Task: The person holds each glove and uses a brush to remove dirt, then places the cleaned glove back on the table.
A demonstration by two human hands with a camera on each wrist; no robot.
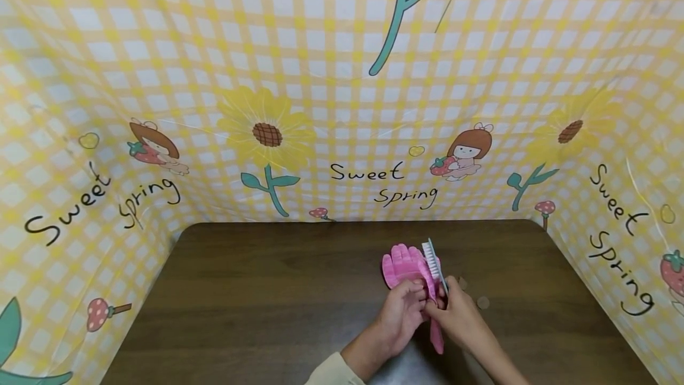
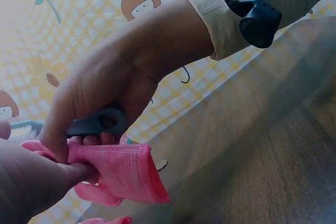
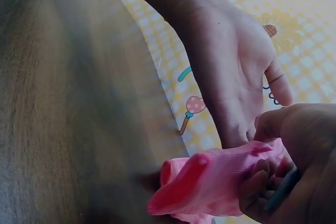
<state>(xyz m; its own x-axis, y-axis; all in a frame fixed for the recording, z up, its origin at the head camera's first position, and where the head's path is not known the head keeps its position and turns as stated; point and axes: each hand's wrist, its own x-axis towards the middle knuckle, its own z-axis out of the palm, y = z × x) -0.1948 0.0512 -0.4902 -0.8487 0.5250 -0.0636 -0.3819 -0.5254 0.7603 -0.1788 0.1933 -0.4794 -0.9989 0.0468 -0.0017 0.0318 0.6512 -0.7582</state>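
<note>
A pink knitted glove [image 1: 403, 265] is held over the table, its finger ends pointing away and its cuff [image 1: 437, 337] hanging toward the person. My left hand [image 1: 403, 316] grips the glove from the left with curled fingers. On the other side, my right hand [image 1: 461, 318] holds a scrubbing brush [image 1: 434, 263] with white bristles and a blue-grey back. Those bristles face left, right along the glove's edge. In the left wrist view, the brush handle [image 2: 92, 124] has a hole at its end and lies under the right palm. Right fingertips also touch the glove's cuff [image 2: 123, 169].
Two small round flat pieces [image 1: 483, 302] lie on the dark wooden table [image 1: 256, 302], just right of the right hand. A yellow checked cloth [image 1: 342, 106] with printed flowers and lettering rises behind the table and along both sides.
</note>
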